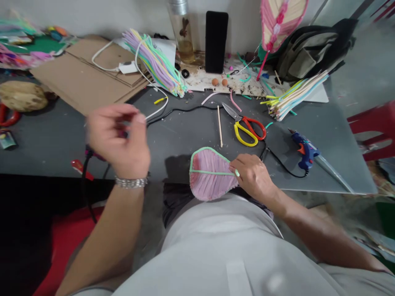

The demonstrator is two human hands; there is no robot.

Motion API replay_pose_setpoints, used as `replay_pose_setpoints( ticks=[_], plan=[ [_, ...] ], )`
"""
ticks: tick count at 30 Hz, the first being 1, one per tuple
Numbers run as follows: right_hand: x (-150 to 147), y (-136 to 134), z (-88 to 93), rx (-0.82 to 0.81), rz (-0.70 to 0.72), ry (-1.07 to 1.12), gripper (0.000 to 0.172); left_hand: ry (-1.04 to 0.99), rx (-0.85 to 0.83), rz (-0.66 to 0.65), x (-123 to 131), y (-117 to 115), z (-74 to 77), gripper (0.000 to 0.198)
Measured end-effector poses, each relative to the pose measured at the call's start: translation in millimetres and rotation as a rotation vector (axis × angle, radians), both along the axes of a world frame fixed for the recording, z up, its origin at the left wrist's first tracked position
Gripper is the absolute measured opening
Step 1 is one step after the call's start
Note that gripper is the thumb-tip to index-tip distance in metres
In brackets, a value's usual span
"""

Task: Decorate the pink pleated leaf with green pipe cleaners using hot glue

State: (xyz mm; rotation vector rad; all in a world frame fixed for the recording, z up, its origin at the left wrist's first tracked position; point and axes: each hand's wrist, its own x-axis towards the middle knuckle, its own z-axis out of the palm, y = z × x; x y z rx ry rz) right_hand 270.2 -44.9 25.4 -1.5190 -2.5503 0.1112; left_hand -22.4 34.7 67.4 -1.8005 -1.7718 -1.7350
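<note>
My right hand grips the narrow end of a purple leaf-shaped craft piece. Pale green trim runs along its upper edge and down its middle, and a reddish patch shows at its wide end. The piece is held at the table's front edge, over my lap. Off to the left, my left hand is raised above the table with its fingers curled in, slightly blurred. Whatever may be between those fingers does not show. Scissors with one red and one yellow handle lie beyond the craft piece, beside a thin pale stick.
A blue glue gun with a glue stick lies at the right. Fuzzy-stem bundles, cardboard, an upright phone, a bottle and a pink-trimmed leaf shape stand or lie behind. A black cord crosses the table.
</note>
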Motion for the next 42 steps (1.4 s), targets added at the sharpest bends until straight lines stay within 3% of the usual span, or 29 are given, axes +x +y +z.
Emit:
replay_pose_setpoints(
  ticks=[2,4,7,10,12,15,18,22,24,27,29,34,42],
  plan=[
    [-1.8,-1.9,-0.2,0.019,-0.003,-0.023,0.026,-0.064,0.056,0.053,-2.8,16.1,14.9,0.016],
    [-3.7,-3.5,-0.4,0.04,-0.008,-0.036,0.024,-0.085,-0.01,-0.04,7.8,32.9,18.7,0.016],
    [-6.1,-4.9,-0.3,0.053,-0.013,-0.056,0.023,0.033,-0.325,-0.298,44.9,55.4,4.7,0.022],
    [-8.3,-5.7,0.4,0.039,-0.017,-0.082,0.022,0.283,-0.757,-0.484,88.5,71.9,-16.3,0.047],
    [-9.7,-6.3,1.3,0.027,-0.022,-0.094,0.02,0.464,-0.928,-0.537,111.5,79.9,-25.6,0.044],
    [-11.3,-6.9,3.1,0.013,-0.027,-0.111,0.018,0.526,-1.023,-0.559,131.1,89.0,-30.6,0.033],
    [-12.0,-6.8,5.0,-0.002,-0.021,-0.116,0.018,0.461,-1.024,-0.548,133.2,95.8,-30.0,0.029],
    [-11.1,-6.2,6.0,-0.018,-0.015,-0.098,0.02,0.251,-1.016,-0.526,114.2,99.7,-25.9,0.017],
    [-10.0,-6.1,5.5,-0.018,-0.007,-0.095,0.02,0.083,-0.993,-0.514,98.3,98.5,-21.2,0.003],
    [-8.5,-6.6,4.5,-0.002,0.01,-0.084,0.02,-0.302,-0.886,-0.531,72.5,90.8,-9.7,0.014],
    [-8.2,-7.3,4.0,0.018,0.014,-0.079,0.021,-0.479,-0.799,-0.587,57.8,81.3,-0.6,0.011],
    [-8.8,-10.9,3.2,0.049,-0.005,-0.073,0.021,-0.553,-0.715,-0.646,39.8,49.2,13.8,0.017],
    [-7.0,-15.4,-0.8,0.04,-0.04,-0.071,0.021,-0.533,-0.46,-0.575,35.2,10.7,9.9,0.008]
  ],
)
